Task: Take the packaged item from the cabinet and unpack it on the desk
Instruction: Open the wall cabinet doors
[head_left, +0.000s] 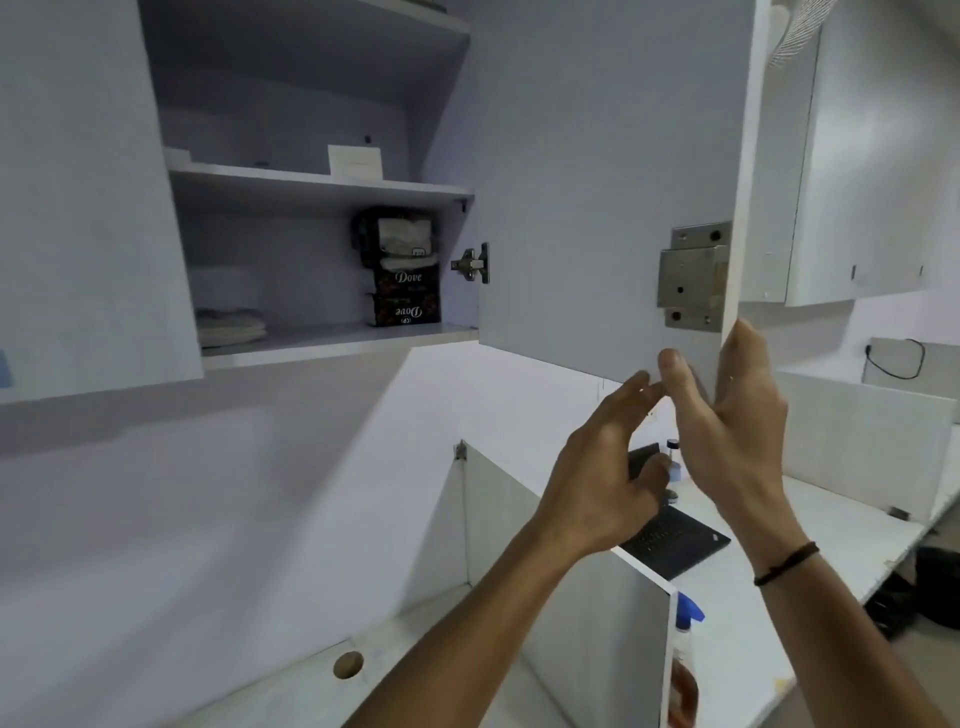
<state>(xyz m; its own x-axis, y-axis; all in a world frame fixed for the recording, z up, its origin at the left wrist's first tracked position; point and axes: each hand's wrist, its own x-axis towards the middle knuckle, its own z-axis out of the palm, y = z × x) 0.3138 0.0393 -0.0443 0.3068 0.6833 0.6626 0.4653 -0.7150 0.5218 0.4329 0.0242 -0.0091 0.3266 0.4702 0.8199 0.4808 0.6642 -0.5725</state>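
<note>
The wall cabinet stands open, its door (597, 208) swung out toward me. On the lower shelf (322, 338) sits a stack of dark Dove boxes (408, 301) with a dark package (400, 234) on top. My right hand (737, 410) grips the door's lower free edge just under the metal lock (693, 278), thumb on the inner face. My left hand (608, 467) hovers just left of it below the door, fingers spread and holding nothing.
Folded white cloths (228, 325) lie at the shelf's left. A white box (356, 161) stands on the upper shelf. Below, the white desk (779, 545) carries a black laptop (675, 545) and small bottles; a spray bottle (685, 649) stands beside a partition.
</note>
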